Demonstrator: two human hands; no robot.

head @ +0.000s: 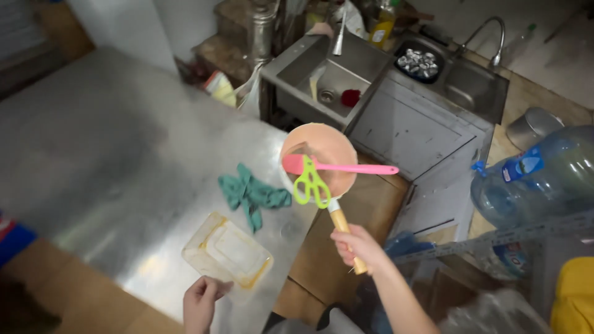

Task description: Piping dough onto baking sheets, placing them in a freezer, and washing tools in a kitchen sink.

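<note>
- At nine o'clock of the scene lies the steel worktop (124, 161), dull and scuffed, with a corner of something blue and red poking in at its left edge.
- At about six o'clock on that worktop sits a clear plastic container (228, 252), shallow and squarish, with yellowish smears along its rim.
- The left hand (201, 303) is just below it, fingers curled and pinching the container's near edge at the container's seven o'clock. A steadier hold would come from a thumb on top and fingers beneath, I'd judge, since the plastic looks thin.
- At eleven o'clock from the container, a crumpled teal cloth (253, 196) lies flat on the steel, apart from both hands.
- Dead centre, a small pan (318, 154) with a pinkish inside is held up over the worktop's edge. A pink spatula (340, 167) lies across its rim, its handle pointing to three o'clock, and green scissors (311, 185) hang at the pan's six o'clock.
- The right hand (357, 246) is wrapped tight round the pan's wooden handle (343, 229), fist closed. The pan wants keeping level, because the loose spatula and scissors could slide off, to my eye.
- At twelve o'clock is a steel sink (322, 80), with something red beside its drain.
- At three o'clock lies a big blue water jug (544, 173) on its side.
</note>
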